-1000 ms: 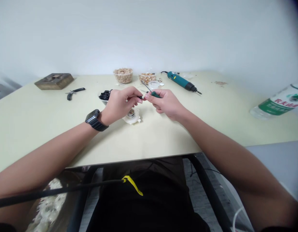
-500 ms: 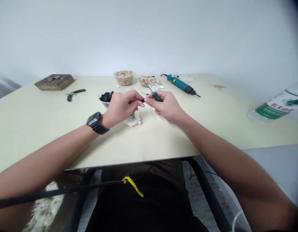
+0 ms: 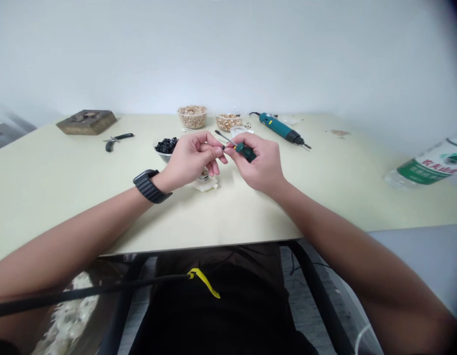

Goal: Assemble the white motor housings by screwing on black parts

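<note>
Gripping green screwdriver [image 3: 246,151] in right hand [image 3: 260,165] | left hand [image 3: 191,160] pinching something, unclear | cream table [image 3: 58,197], white wall [image 3: 228,59]

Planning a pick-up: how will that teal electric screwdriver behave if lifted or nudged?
The teal electric screwdriver looks rigid and is probably heavy for its size, given its solid-looking body. Its rounded barrel, lying on its side, might roll slightly if pushed. The cord at its rear end could drag or tug when lifted.

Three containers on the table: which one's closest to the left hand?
The shallow pale bowl of black pieces, right beside the left hand. The two clear plastic tubs of tan granules sit farther back and hold tan, not black.
</note>
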A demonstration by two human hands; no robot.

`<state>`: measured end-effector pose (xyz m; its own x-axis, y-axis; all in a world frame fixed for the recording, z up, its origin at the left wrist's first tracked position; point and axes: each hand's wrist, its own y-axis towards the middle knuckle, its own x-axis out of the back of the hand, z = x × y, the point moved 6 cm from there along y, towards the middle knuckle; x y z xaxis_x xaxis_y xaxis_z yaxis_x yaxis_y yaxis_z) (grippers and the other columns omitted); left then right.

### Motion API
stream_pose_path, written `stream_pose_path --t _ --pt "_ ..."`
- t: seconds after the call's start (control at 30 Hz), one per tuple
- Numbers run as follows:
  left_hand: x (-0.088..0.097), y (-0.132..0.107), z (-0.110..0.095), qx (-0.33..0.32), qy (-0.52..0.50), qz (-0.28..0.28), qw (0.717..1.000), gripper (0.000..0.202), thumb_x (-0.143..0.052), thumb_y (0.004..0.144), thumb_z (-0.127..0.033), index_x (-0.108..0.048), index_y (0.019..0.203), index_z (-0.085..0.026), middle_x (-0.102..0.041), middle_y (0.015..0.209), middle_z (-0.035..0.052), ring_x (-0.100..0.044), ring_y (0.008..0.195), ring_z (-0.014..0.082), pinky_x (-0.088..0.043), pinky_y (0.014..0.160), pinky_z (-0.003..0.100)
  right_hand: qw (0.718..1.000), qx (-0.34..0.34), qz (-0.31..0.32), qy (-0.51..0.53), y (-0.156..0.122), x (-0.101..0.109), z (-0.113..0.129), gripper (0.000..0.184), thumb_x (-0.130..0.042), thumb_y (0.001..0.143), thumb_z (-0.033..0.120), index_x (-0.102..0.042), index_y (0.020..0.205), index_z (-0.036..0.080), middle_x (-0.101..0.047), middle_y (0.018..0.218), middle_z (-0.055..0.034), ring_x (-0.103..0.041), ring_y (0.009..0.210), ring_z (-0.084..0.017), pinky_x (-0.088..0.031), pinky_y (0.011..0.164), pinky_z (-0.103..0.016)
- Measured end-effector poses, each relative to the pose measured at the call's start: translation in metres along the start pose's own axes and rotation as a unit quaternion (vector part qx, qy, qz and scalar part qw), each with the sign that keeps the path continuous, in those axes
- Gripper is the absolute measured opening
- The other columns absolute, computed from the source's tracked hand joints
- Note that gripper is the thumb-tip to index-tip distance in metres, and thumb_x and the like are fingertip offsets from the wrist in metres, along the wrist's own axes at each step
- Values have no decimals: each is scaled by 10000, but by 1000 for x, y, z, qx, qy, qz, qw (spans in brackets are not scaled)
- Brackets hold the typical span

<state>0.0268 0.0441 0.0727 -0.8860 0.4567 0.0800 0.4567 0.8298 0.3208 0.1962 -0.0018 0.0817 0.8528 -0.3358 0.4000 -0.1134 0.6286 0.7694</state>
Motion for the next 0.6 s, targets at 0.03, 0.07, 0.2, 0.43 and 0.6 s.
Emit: stream_pose_path --t 0.03,0.07,0.2,0.43,0.6 --pt "0 0 0 3 -4 2 1000 315 -922 952 -346 -694 891 -138 -830 814 106 -743 534 165 -567 467 258 1000 9 -2 -7 -1 0 2 180 -710 1024 385 -750 938 232 -750 881 -46 -634 798 -204 -494 783 -367" --pt "1 1 0 6 -8 4 1000 313 -917 956 -340 -693 882 -134 -831 820 110 -740 531 161 -561 463 255 1000 14 -2 -8 -1 0 4 178 -701 1030 378 -750 939 233 -748 877 -45 -628 789 -201 -492 779 -367" --pt "2 1 3 27 -18 5 999 340 -925 950 -347 -668 868 -141 -828 807 95 -725 519 136 -547 460 224 998 -46 15 45 6 -1 -8 178 -767 992 399 -736 937 232 -708 850 -26 -613 779 -191 -491 772 -357" --pt "5 2 8 38 -9 -19 999 334 -891 984 -359 -652 891 -146 -827 840 68 -712 510 103 -524 454 190 976 -207 66 -11 11 -3 -49 34 -663 961 269 -645 939 249 -741 963 -33 -643 887 -214 -486 834 -361" --pt "7 4 10 35 -11 -36 999 295 -855 1013 -332 -636 927 -155 -829 856 60 -718 527 99 -548 480 189 968 -185 144 -90 8 -8 -44 149 -664 1007 366 -741 997 239 -801 1015 -60 -663 930 -247 -476 856 -373"
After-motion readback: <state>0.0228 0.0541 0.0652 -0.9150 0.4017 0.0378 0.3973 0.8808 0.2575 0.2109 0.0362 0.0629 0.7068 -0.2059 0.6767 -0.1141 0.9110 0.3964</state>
